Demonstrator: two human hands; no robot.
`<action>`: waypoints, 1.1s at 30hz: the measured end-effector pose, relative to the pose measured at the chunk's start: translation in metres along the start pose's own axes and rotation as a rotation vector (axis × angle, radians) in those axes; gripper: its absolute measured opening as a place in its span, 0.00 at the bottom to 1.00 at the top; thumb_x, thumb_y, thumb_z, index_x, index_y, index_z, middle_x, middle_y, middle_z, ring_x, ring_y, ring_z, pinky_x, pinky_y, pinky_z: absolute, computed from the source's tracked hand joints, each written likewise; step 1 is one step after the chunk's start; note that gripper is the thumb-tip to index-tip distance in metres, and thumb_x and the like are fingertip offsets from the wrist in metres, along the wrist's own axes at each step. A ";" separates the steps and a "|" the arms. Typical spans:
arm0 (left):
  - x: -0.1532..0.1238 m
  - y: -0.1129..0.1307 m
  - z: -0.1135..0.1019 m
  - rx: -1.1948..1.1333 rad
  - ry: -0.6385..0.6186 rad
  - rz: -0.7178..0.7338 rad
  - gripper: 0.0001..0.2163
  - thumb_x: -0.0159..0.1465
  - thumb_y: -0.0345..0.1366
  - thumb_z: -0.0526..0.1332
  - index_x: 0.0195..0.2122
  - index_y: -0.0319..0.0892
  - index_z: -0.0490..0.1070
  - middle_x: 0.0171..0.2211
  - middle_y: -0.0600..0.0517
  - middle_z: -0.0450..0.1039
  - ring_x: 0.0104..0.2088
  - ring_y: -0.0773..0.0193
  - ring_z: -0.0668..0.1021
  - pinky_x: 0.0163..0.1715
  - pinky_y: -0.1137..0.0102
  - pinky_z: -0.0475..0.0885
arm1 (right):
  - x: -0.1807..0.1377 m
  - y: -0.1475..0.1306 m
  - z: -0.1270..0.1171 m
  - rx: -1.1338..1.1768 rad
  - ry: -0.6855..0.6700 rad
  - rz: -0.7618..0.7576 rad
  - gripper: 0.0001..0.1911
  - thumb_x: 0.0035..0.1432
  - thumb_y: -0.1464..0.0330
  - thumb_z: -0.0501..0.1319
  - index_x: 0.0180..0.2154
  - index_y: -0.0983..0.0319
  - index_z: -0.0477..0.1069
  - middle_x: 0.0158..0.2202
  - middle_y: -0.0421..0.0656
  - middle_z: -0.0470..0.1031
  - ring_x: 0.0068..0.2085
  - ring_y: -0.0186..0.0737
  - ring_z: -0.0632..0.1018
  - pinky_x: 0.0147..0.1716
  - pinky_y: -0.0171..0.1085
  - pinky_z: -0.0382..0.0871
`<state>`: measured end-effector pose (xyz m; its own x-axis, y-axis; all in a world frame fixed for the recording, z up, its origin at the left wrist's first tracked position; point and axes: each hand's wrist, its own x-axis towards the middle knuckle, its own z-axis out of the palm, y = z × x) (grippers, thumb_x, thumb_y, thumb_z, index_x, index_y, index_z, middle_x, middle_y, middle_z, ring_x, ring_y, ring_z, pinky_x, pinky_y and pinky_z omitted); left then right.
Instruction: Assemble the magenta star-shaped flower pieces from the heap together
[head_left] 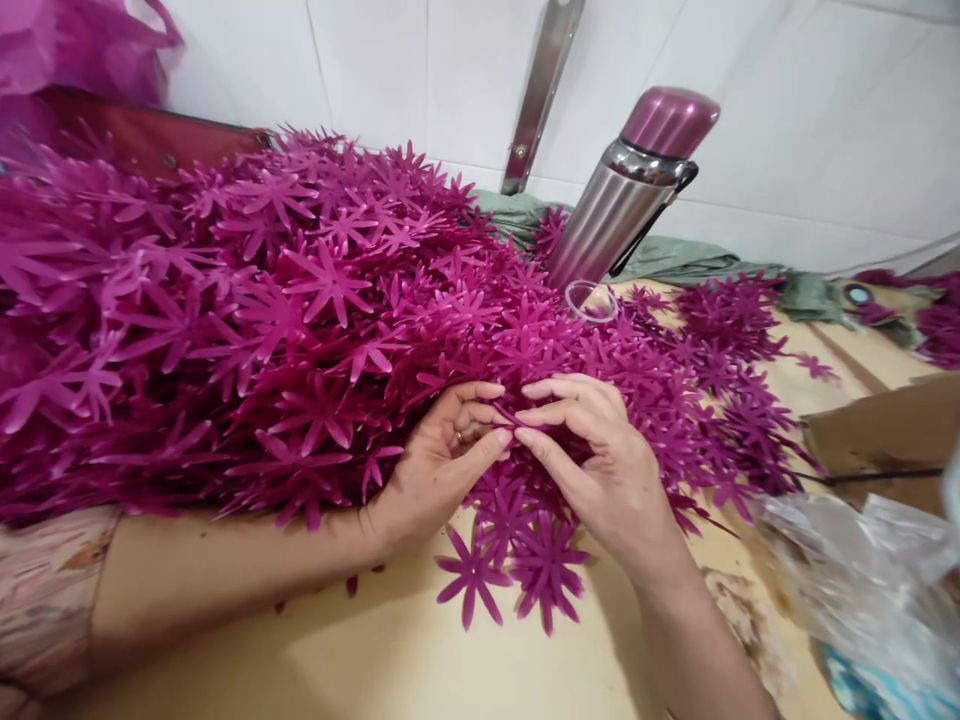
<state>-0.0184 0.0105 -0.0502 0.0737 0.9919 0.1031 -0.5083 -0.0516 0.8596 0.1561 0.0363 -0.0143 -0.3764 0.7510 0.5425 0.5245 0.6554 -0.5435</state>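
My left hand (pixel 450 440) and my right hand (pixel 592 445) meet fingertip to fingertip in front of a large heap of magenta star-shaped artificial petals (pixel 322 290). Between the pinched thumbs and fingers is a thin magenta petal piece (pixel 510 415), seen nearly edge-on; both hands grip it. A ring sits on one left finger. Just below the hands, several loose flower-shaped petal pieces (pixel 472 575) lie flat on the pale yellow tabletop (pixel 360 650). The heap spreads behind and to both sides of my hands.
A steel thermos with a magenta cap (pixel 634 190) leans behind the heap, a clear plastic ring (pixel 591 300) by its base. At right are a cardboard box (pixel 885 430) and clear plastic bags (pixel 862 580). A green cloth (pixel 682 258) runs along the tiled wall.
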 end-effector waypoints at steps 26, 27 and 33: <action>0.000 0.002 -0.001 0.199 0.015 -0.003 0.12 0.66 0.28 0.64 0.49 0.43 0.68 0.34 0.56 0.73 0.35 0.69 0.75 0.39 0.73 0.70 | 0.004 0.020 -0.004 0.246 0.570 0.357 0.12 0.61 0.65 0.69 0.46 0.58 0.76 0.41 0.41 0.77 0.42 0.39 0.77 0.46 0.40 0.71; 0.000 0.002 -0.001 0.207 0.014 -0.003 0.12 0.66 0.28 0.64 0.49 0.43 0.68 0.34 0.55 0.73 0.35 0.69 0.75 0.39 0.73 0.70 | 0.004 0.022 -0.003 0.261 0.566 0.349 0.14 0.59 0.66 0.70 0.48 0.57 0.76 0.41 0.40 0.76 0.42 0.38 0.77 0.46 0.39 0.71; 0.001 0.000 -0.003 0.224 0.022 -0.004 0.13 0.65 0.29 0.65 0.50 0.43 0.69 0.36 0.54 0.75 0.37 0.67 0.77 0.41 0.71 0.71 | 0.004 0.032 -0.002 0.410 0.557 0.376 0.25 0.51 0.69 0.76 0.50 0.57 0.73 0.41 0.38 0.74 0.40 0.35 0.77 0.45 0.38 0.73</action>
<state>-0.0205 0.0114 -0.0517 0.0555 0.9943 0.0909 -0.3050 -0.0698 0.9498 0.1724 0.0601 -0.0284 0.2659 0.8484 0.4577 0.1763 0.4240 -0.8883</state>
